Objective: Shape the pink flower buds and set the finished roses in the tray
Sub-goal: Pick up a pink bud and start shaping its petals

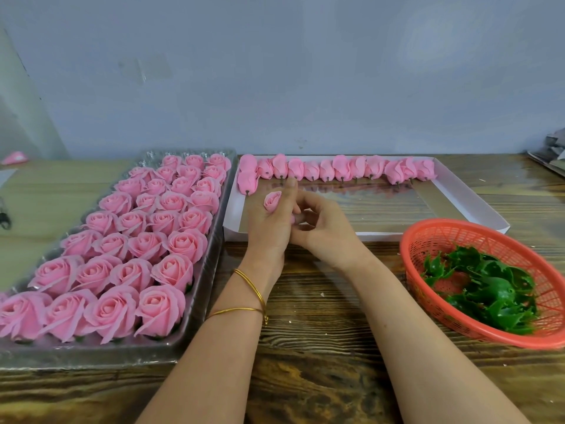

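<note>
Gripping a pink bud in the curled left hand, just right of the tray of finished roses; right hand curled against the left, its hold not discernible.

Left hand pinches a bud — right hand curls alongside, touching.

Tray left, box behind basket.
</note>
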A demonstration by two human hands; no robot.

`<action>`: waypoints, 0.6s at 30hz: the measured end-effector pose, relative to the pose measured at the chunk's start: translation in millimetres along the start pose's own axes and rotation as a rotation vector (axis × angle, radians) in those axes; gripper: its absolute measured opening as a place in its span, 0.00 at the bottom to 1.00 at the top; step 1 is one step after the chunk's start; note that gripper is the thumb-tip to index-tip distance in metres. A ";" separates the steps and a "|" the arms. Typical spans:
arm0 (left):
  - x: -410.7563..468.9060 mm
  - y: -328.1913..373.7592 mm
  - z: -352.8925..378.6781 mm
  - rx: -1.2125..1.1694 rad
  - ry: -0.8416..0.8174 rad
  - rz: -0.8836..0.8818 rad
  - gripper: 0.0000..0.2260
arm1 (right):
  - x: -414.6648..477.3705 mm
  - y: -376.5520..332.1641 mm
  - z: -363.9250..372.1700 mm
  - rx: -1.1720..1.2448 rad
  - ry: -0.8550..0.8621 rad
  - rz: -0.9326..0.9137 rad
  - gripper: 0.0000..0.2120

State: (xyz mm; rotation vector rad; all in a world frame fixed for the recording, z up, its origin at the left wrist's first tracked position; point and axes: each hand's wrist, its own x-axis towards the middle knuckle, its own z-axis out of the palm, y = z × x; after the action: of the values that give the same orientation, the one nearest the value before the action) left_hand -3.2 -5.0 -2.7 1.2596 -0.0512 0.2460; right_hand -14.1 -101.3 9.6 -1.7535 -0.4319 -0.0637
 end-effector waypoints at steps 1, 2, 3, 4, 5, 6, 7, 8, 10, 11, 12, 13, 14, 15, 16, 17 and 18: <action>0.8 -1.3 0.0 0.002 0.011 -0.007 0.20 | 0.4 1.2 0.0 -0.006 0.017 0.014 0.15; 1.4 -2.5 0.2 0.004 0.021 -0.013 0.23 | 0.5 1.9 -0.2 -0.005 0.034 0.023 0.16; 2.1 -3.8 0.2 0.004 0.027 -0.017 0.23 | 0.4 2.3 -0.2 -0.005 0.050 0.025 0.16; 3.1 -5.2 0.0 0.009 0.025 -0.025 0.22 | 0.4 2.3 -0.5 -0.011 0.063 0.023 0.17; 3.4 -5.4 0.0 0.025 0.017 -0.032 0.22 | 0.5 2.4 -0.9 -0.025 0.069 0.016 0.18; 3.3 -4.6 -0.2 0.042 0.009 -0.031 0.22 | 0.5 2.7 -1.2 -0.039 0.071 0.007 0.19; 3.5 -5.4 -0.7 0.052 0.009 -0.026 0.22 | 0.5 2.6 -1.4 -0.052 0.072 -0.001 0.19; 3.8 -6.1 -0.9 0.054 0.013 -0.022 0.22 | 0.6 3.0 -1.6 -0.056 0.072 -0.006 0.18; 2.6 -4.3 -1.4 0.051 0.012 -0.005 0.20 | 1.0 3.9 -2.7 -0.053 0.067 -0.011 0.15; 2.7 -3.9 -1.4 0.051 0.005 0.007 0.19 | 1.2 3.7 -3.1 -0.051 0.059 -0.017 0.13; 2.3 -3.0 -1.4 0.053 -0.006 0.014 0.19 | 1.1 3.5 -3.3 -0.046 0.046 -0.025 0.12; 1.6 -1.3 -1.7 0.048 -0.017 0.017 0.19 | 0.9 3.2 -3.3 -0.037 0.030 -0.029 0.12; 1.0 0.0 -2.1 0.037 -0.027 0.024 0.18 | 0.6 2.8 -3.1 -0.020 0.012 -0.028 0.11; 1.0 0.2 -2.6 0.029 -0.032 0.038 0.18 | 0.4 2.6 -2.7 -0.002 -0.007 -0.026 0.09; 1.2 0.3 -3.1 0.035 -0.035 0.054 0.20 | 0.3 2.8 -2.5 0.006 -0.024 -0.027 0.07; 1.1 0.5 -3.4 0.051 -0.035 0.070 0.21 | 0.5 2.8 -2.6 0.001 -0.030 -0.030 0.07; 1.0 1.2 -3.7 0.065 -0.034 0.091 0.22 | 0.5 2.5 -2.9 -0.009 -0.035 -0.033 0.08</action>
State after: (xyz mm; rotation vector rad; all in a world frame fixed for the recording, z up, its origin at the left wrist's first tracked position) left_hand -2.9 -1.0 -2.6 1.3278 -0.1308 0.3063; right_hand -12.2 -104.3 8.1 -1.7591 -0.4869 -0.0583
